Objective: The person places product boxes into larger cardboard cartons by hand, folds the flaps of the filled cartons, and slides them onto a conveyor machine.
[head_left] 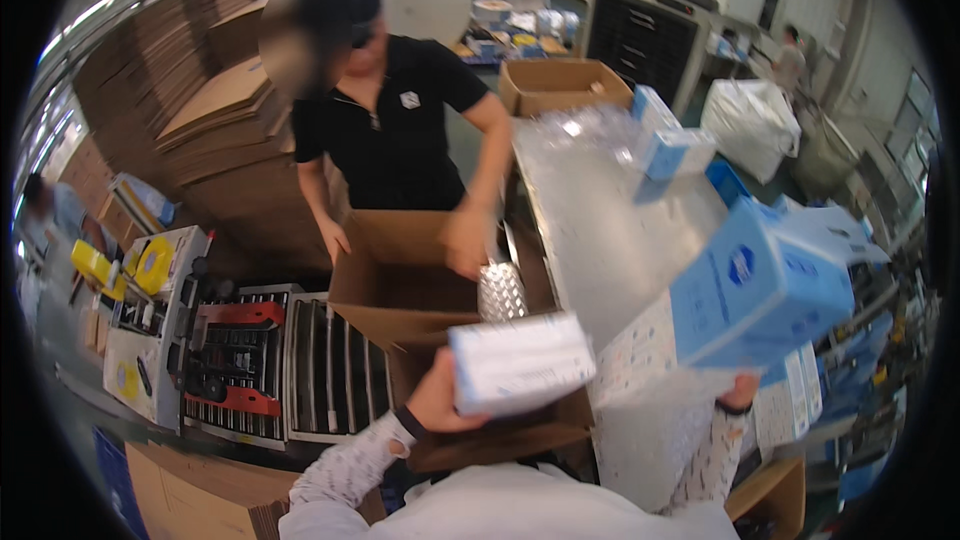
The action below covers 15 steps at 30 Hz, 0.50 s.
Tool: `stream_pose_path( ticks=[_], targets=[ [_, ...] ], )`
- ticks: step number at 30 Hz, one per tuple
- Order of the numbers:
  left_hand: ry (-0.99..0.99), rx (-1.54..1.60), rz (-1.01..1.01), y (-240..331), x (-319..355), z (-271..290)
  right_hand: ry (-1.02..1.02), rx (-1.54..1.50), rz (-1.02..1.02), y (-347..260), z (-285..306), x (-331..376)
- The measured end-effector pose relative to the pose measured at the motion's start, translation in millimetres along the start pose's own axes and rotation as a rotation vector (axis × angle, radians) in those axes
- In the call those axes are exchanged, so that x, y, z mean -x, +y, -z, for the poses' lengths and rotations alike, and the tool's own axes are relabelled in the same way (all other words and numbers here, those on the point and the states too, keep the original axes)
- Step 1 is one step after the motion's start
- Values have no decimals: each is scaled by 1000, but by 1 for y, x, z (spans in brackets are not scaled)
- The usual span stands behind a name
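My left hand (pixel 443 398) grips the left end of a white and light-blue box (pixel 522 362), holding it over an open brown carton (pixel 385 280). On the right, my right hand (pixel 738 393) is at the lower edge of a larger blue and white box (pixel 755 285), which tilts above the metal table; its fingers are mostly hidden by the box. Across from me, a person in a black shirt has one hand (pixel 468 238) on a silver quilted roll (pixel 501 292) at the carton, the other at its far left side.
A metal table (pixel 590 210) carries clear plastic wrap (pixel 580 130) and blue and white boxes (pixel 675 152). At left runs a roller conveyor (pixel 335 370) beside a red-railed machine (pixel 235 360). Flattened cardboard (pixel 215 130) is stacked behind. Another open carton (pixel 565 85) stands beyond the table.
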<state>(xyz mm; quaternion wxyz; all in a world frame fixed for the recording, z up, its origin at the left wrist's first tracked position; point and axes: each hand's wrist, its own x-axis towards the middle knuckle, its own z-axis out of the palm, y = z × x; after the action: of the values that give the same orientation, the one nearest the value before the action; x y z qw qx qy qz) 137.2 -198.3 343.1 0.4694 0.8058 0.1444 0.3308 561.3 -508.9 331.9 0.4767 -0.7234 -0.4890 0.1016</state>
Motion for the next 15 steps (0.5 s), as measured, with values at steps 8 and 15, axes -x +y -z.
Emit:
stream_pose_path(
  ticks=[8, 15],
  targets=[
    [-818, -551, 255, -192, 105, -228, -524, 29, 410, -76, -267, -44],
    [-958, -607, 585, -213, 154, -277, -1206, 713, 209, 53, -438, 16]
  ],
)
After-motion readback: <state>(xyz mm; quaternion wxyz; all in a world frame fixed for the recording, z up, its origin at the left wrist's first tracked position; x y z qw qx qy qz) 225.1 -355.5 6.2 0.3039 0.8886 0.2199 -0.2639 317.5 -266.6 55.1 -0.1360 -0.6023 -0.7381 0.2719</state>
